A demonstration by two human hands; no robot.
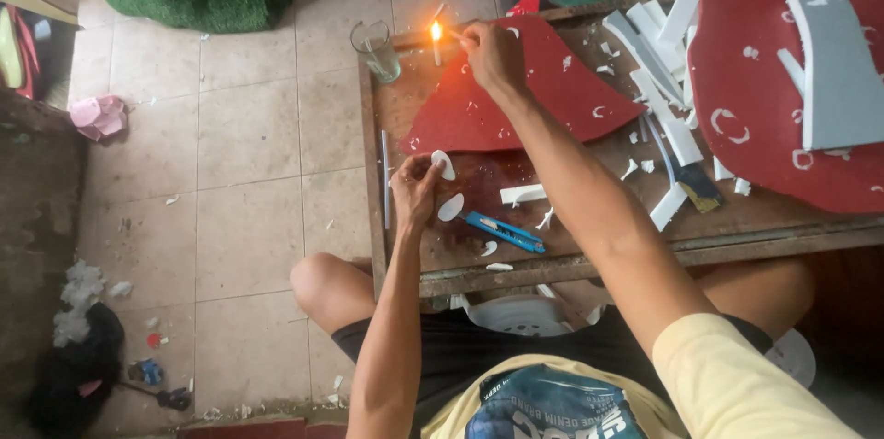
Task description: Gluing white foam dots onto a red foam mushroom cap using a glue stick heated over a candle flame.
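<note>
The left hand [414,188] rested near the front edge of the wooden worktop [589,250], its fingers pinching a small white oval piece [443,163]. A second white oval piece [450,208] lay on the worktop just beside that hand, and a blue utility knife [504,232] lay flat to its right. The right hand [494,54] reached to the far side of the worktop, fingers pressed together on a thin item held at the flame of a lit candle [436,41]; what the item was could not be told. A clear drinking glass [376,50] stood at the far left corner, near the candle. A red fan-shaped sheet [552,98] lay under the right forearm. A larger red round sheet [755,98] with white curl marks lay at the right, carrying a grey-white foam panel [838,80]. White foam strips [658,70] were scattered between the two red sheets
</note>
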